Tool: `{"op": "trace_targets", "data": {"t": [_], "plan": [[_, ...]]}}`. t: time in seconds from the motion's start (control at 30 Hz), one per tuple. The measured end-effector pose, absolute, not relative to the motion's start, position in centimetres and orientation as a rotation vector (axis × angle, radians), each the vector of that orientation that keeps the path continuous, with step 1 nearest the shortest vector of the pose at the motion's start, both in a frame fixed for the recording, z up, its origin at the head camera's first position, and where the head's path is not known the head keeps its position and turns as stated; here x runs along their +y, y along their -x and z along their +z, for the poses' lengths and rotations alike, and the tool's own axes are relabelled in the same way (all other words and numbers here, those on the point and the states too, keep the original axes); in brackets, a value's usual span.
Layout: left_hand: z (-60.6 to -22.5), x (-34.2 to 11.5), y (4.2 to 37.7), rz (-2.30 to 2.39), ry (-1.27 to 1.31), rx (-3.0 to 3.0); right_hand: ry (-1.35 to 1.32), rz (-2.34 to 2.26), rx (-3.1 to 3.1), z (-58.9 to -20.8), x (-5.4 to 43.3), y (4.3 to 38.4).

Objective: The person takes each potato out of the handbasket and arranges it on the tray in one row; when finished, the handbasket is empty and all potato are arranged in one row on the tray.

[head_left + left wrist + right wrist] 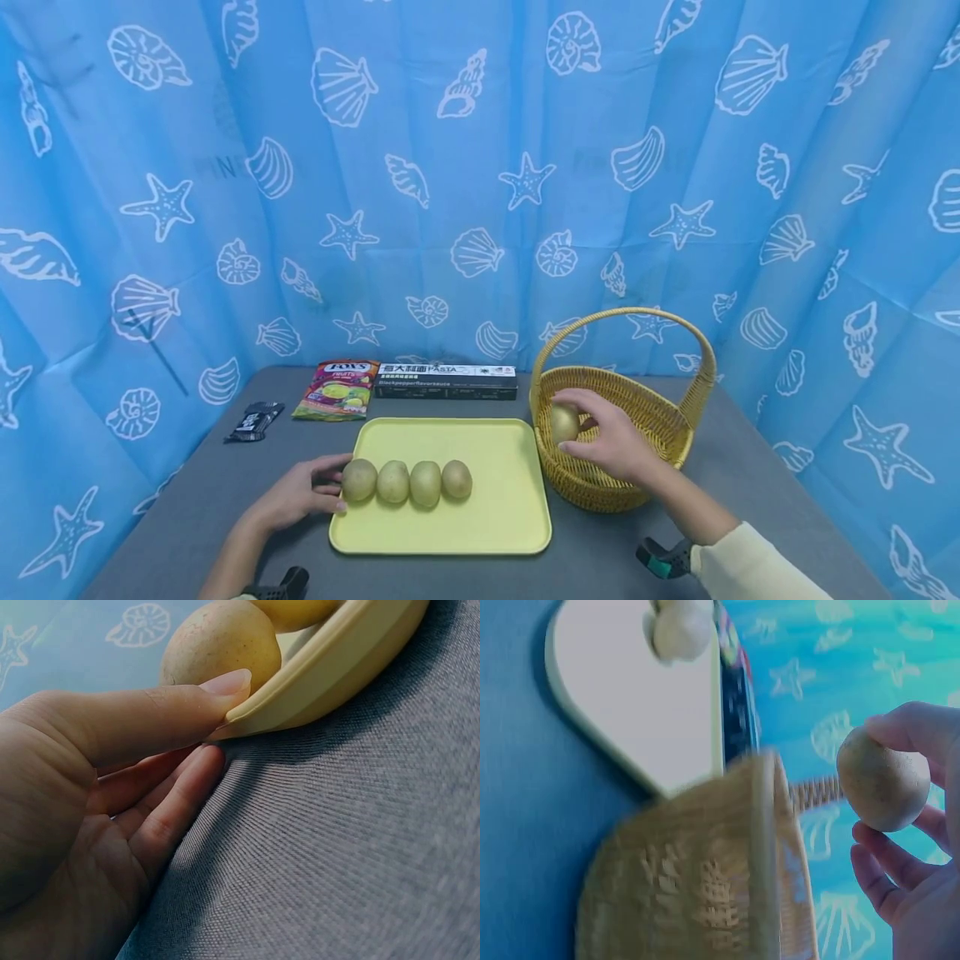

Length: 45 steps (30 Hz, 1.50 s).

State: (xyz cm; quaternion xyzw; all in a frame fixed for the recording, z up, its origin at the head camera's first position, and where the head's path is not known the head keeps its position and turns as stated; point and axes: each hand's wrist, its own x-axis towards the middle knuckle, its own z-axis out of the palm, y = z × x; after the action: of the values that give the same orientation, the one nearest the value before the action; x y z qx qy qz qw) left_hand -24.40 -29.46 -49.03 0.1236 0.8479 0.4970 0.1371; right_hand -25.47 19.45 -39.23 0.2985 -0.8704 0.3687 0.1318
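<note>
Over the open top of a yellow wicker basket (607,497), my right hand (615,440) grips a small round potato (564,423) between thumb and fingers. The right wrist view shows the same potato (883,780) above the basket's rim. A row of several potatoes (425,483) lies along the left part of a pale yellow tray (495,521). My left hand (292,496) is at the tray's left edge, beside the end potato (359,480). In the left wrist view its thumb (180,712) rests on the tray rim (330,690), with the other fingers curled below the edge.
Behind the tray lie a black pasta box (446,383) and a colourful candy bag (337,389). A small black packet (255,422) is at the far left. The basket's tall handle (622,312) arches above it. A blue shell-patterned curtain (480,208) closes off the back.
</note>
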Motion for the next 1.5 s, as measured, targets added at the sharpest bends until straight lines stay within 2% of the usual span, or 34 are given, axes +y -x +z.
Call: {"op": "trace_targets", "data": {"t": [0.47, 0.67, 0.93, 1.5], "plan": [[-48.9, -29.3, 24.4, 1.417, -0.340, 2.464, -1.091, 1.204, -2.523, -41.6, 12.7, 23.3], [-48.8, -29.2, 24.6, 1.409, -0.331, 2.482, -1.040, 1.219, -2.591, -43.7, 11.0, 23.3], [-48.8, -29.2, 24.5, 1.402, -0.312, 2.497, -0.868, 1.136, -2.764, -46.0, 9.4, 24.1], [-48.9, -29.4, 24.5, 1.409, -0.308, 2.488, -0.963, 1.004, -2.825, -46.4, 9.2, 24.4]]}}
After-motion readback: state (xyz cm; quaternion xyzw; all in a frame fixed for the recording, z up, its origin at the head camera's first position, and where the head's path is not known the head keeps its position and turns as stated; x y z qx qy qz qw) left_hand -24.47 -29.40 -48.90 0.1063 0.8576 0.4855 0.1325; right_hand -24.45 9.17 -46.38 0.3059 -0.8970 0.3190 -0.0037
